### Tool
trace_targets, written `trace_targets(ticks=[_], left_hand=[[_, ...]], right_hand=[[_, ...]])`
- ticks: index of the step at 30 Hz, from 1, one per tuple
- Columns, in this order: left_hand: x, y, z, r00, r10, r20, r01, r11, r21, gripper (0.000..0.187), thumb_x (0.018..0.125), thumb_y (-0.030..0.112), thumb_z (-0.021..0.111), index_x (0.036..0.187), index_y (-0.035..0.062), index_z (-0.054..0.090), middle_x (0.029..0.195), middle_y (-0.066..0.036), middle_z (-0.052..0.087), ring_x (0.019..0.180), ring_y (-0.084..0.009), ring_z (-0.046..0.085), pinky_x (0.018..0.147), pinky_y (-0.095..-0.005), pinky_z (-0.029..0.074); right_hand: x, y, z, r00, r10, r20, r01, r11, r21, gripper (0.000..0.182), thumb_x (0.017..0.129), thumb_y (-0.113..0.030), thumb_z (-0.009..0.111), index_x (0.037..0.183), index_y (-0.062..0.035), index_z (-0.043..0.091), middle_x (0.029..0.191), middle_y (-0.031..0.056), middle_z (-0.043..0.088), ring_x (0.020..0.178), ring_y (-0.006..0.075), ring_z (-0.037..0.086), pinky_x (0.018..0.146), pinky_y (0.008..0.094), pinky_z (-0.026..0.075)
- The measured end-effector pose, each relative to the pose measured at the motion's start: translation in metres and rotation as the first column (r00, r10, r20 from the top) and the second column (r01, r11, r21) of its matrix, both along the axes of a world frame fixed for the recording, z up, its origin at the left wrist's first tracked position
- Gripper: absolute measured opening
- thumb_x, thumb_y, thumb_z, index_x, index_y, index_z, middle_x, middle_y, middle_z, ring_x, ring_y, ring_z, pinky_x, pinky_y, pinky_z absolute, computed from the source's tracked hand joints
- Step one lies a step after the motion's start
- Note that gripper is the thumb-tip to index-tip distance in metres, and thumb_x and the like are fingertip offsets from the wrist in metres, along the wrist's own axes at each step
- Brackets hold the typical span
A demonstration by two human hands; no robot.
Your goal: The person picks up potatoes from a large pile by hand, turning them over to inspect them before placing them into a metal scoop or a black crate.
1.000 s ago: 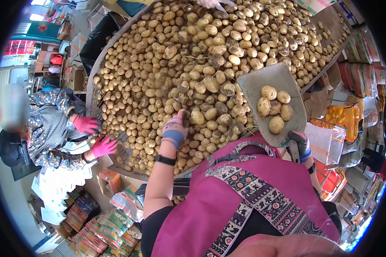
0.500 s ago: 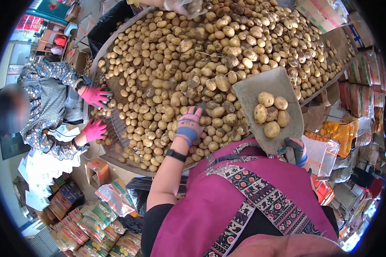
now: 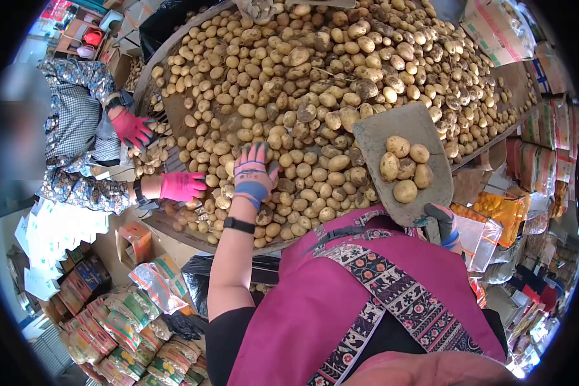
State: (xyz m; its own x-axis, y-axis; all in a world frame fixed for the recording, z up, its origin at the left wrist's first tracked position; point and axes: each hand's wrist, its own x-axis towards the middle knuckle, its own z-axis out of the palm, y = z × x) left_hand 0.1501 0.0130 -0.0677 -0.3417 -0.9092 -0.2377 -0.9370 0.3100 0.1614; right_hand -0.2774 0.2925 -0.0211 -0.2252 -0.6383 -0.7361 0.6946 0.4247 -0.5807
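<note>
The person's left hand, in a pink and blue glove, is reaching over the near side of a broad heap of potatoes. Its fingers are stretching forward across the potatoes, with the thumb standing apart from them; nothing is showing in their grasp, and how firmly they are pressing on the heap is something one cannot tell. A dark band is circling that wrist.

The right hand, gloved as well, is keeping its fingers clamped around the handle of a grey scoop. The scoop is hanging over the heap's near right side, its blade pointing away from the person, and six potatoes are lying grouped on it.

The heap itself is covering most of a wide desk, whose brown surface is showing through at the left. There, a co-worker in patterned sleeves is working with two pink gloves: one is touching potatoes near the edge, while the other is extending toward the heap. Below, an orange carton is sitting near stacks of printed packaging.
</note>
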Motion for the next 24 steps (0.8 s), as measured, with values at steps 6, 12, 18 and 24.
trace_targets(ticks=[6,12,18,24], left_hand=[[0.044,-0.046,-0.013,0.947,0.073,0.312,-0.1,0.993,0.07,0.071,0.084,0.043,0.063,0.145,0.0186,0.036,0.151,-0.004,0.036,0.14,-0.0256,0.032,0.111,-0.0467,0.028],[0.042,-0.053,0.009,0.85,0.309,0.427,-0.349,0.937,0.017,0.069,0.081,0.043,0.065,0.14,0.017,0.041,0.147,-0.008,0.041,0.138,-0.0264,0.035,0.111,-0.053,0.026],[-0.001,0.062,-0.011,0.991,-0.134,0.025,0.131,0.985,0.113,0.05,0.081,0.033,0.066,0.128,0.0169,0.054,0.141,-0.014,0.045,0.124,-0.035,0.048,0.101,-0.0438,0.044],[0.009,0.048,0.013,0.993,0.118,0.026,-0.121,0.965,0.233,0.057,0.078,0.025,0.071,0.13,0.0132,0.051,0.137,-0.017,0.046,0.121,-0.0374,0.048,0.098,-0.0452,0.045]], right_hand=[[0.007,-0.004,0.016,0.999,0.019,-0.035,-0.018,0.999,0.034,0.019,0.086,-0.009,0.061,0.099,0.0031,0.068,0.103,0.0156,0.068,0.099,0.0244,0.065,0.089,0.0359,0.053],[0.002,0.01,0.017,0.935,0.101,-0.341,-0.139,0.986,-0.088,0.018,0.086,-0.007,0.06,0.098,0.0034,0.067,0.103,0.0167,0.068,0.099,0.0245,0.065,0.088,0.0362,0.053],[0.013,-0.012,0.017,0.997,-0.044,-0.058,0.046,0.998,0.038,0.019,0.083,-0.006,0.062,0.098,0.0045,0.067,0.101,0.0166,0.068,0.096,0.0255,0.066,0.087,0.0355,0.054],[0.027,-0.026,0.043,0.999,0.032,-0.04,-0.032,0.999,0.007,0.021,0.082,-0.007,0.064,0.1,0.0043,0.066,0.102,0.0165,0.068,0.095,0.0246,0.066,0.086,0.0346,0.054]])
